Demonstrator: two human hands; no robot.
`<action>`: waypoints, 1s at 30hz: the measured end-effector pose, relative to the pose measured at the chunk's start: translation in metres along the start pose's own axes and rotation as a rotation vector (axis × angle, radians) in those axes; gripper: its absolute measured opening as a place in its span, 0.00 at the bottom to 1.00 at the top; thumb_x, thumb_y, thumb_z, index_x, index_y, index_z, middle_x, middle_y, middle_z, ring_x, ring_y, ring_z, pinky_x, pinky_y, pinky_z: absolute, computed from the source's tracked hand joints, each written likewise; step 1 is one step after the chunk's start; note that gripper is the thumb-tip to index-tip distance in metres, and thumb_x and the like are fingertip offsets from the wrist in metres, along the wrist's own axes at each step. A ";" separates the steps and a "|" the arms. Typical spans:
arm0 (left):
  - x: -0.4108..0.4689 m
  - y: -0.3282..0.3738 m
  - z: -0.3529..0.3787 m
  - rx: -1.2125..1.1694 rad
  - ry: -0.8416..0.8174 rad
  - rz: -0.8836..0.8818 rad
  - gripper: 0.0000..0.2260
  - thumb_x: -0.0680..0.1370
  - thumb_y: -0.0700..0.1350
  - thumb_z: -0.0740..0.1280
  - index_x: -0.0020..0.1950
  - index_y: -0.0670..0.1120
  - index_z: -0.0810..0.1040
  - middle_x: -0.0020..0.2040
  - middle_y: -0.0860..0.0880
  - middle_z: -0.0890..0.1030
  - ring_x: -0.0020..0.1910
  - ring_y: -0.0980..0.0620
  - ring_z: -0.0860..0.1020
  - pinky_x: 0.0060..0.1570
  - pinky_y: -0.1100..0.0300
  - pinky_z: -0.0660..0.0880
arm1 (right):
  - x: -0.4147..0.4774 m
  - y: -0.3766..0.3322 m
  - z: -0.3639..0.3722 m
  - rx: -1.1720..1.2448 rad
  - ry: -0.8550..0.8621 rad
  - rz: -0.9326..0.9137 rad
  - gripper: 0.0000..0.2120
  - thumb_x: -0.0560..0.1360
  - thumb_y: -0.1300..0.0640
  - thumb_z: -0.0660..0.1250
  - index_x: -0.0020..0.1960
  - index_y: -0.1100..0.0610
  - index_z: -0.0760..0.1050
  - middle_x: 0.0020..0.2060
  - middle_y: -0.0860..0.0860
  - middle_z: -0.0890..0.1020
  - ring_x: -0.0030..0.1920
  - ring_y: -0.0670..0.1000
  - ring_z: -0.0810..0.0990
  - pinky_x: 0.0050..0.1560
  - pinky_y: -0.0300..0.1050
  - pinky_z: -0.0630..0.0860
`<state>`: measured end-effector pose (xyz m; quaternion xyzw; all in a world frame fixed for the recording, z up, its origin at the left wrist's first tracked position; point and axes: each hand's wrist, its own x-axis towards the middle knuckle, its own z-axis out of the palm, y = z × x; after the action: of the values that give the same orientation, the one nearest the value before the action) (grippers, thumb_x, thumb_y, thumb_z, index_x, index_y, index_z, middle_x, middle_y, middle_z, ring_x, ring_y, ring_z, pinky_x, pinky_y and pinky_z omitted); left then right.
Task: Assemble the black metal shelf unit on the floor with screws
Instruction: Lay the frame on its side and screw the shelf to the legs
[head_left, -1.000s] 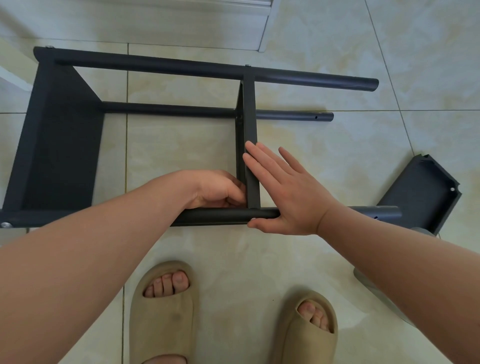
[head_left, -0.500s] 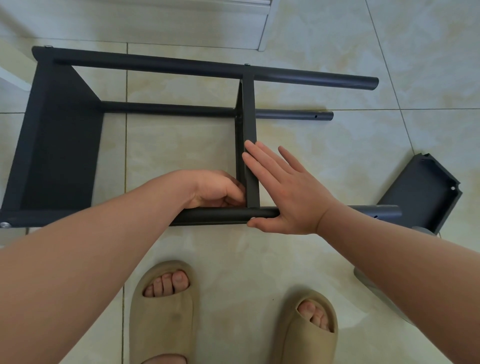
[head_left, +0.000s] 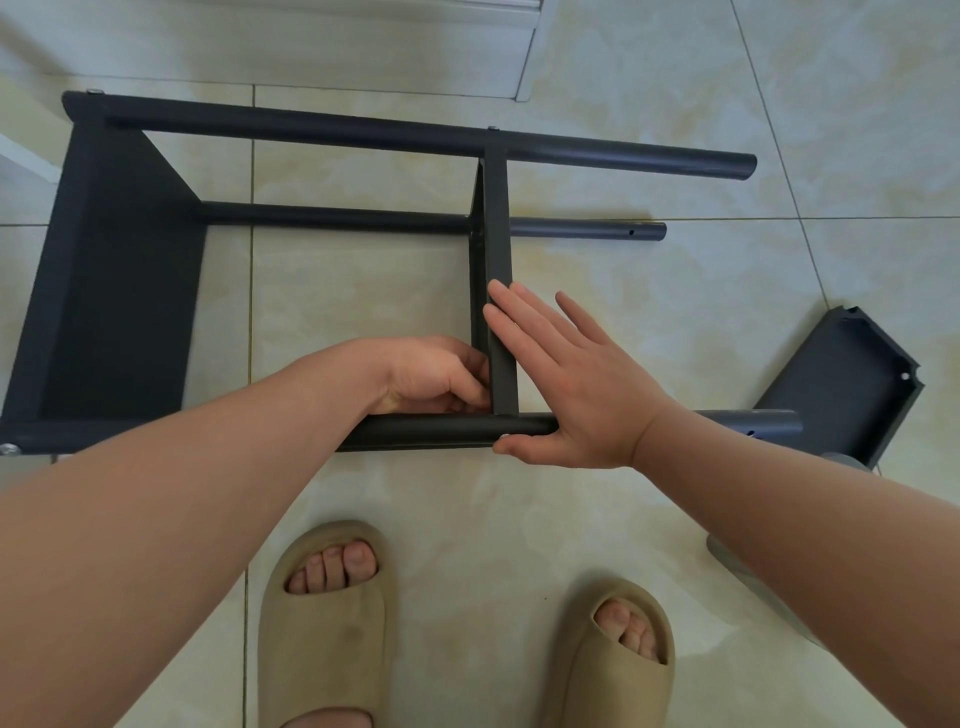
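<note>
Shelf unit (head_left: 124, 291) lies on its side on the tiled floor (head_left: 675, 312), before a person's slippers (head_left: 324, 634). The right hand (head_left: 576, 395) presses straight fingers (head_left: 519, 322) flat on the middle panel (head_left: 497, 218). The left hand (head_left: 431, 376) curls in the panel's corner by the near pole (head_left: 441, 430); whether it holds anything is hidden. A loose panel (head_left: 847, 384) lies right, partly behind the pole's end.

The shelf unit (head_left: 124, 291) is matte black, also the loose panel (head_left: 847, 384). The floor (head_left: 675, 291) has glossy cream tiles with pale yellow marbling. The slippers (head_left: 322, 623) are beige.
</note>
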<state>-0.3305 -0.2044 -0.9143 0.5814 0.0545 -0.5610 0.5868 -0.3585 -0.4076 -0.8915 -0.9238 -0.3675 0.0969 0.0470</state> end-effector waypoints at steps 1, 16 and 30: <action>0.000 0.000 0.000 0.001 0.001 -0.001 0.10 0.77 0.27 0.61 0.55 0.36 0.77 0.42 0.40 0.82 0.39 0.46 0.82 0.43 0.57 0.80 | 0.000 0.000 0.000 0.000 -0.001 0.001 0.51 0.74 0.27 0.56 0.83 0.60 0.48 0.83 0.54 0.47 0.82 0.53 0.43 0.80 0.61 0.50; 0.003 0.004 -0.004 0.038 0.048 -0.059 0.08 0.76 0.28 0.63 0.51 0.36 0.79 0.49 0.36 0.81 0.44 0.44 0.83 0.50 0.55 0.81 | 0.001 0.000 0.000 0.000 -0.004 0.002 0.51 0.74 0.27 0.56 0.83 0.60 0.48 0.83 0.54 0.47 0.82 0.53 0.43 0.80 0.61 0.50; 0.001 -0.001 -0.001 0.005 -0.027 0.009 0.06 0.78 0.30 0.61 0.51 0.36 0.76 0.39 0.43 0.83 0.38 0.48 0.83 0.41 0.59 0.79 | 0.001 0.000 -0.001 -0.013 -0.022 0.002 0.51 0.74 0.26 0.54 0.83 0.60 0.46 0.83 0.53 0.45 0.82 0.52 0.41 0.80 0.61 0.49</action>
<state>-0.3305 -0.2041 -0.9161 0.5756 0.0427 -0.5663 0.5884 -0.3578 -0.4070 -0.8910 -0.9232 -0.3679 0.1048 0.0366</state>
